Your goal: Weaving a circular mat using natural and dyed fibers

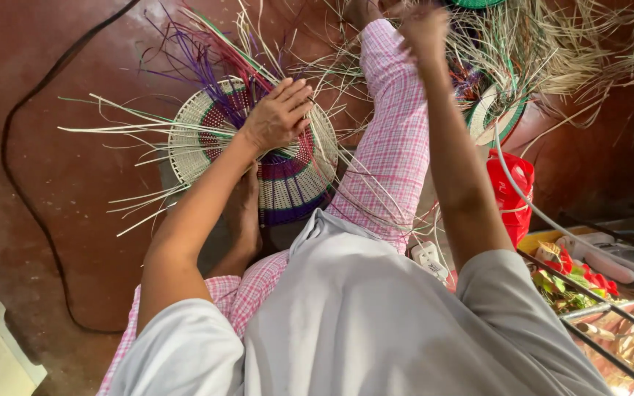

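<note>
Basket [288, 176]: round woven disc, tight coiled ribbing, cream outer band, maroon, green and purple rings toward the centre. It sits on the floor [60, 191] just left of the outstretched leg [394, 139], partly resting over a bare foot [247, 213], face tilted toward the camera. No real long axis on the disc; loose strands [104, 128] fan outward from the rim, mostly left and up, thin, stiff, pale straw, with purple and green ones sticking up at the top.

Left hand [279, 114]: palm down flat on the basket's upper part, fingers spread, pressing, not clenched.

Right hand [423, 33]: raised over the leg near the top edge, blurred; looks closed, pinching, cannot tell on what.

Leg in pink checked cloth runs up the middle. Floor is smooth dark red, black cable [20, 183] looping across it. Right side: second coiled piece [497, 117] with green rim, straw heap [588, 51], red bag [511, 191], white plug [431, 258], wire rack [610, 323].
</note>
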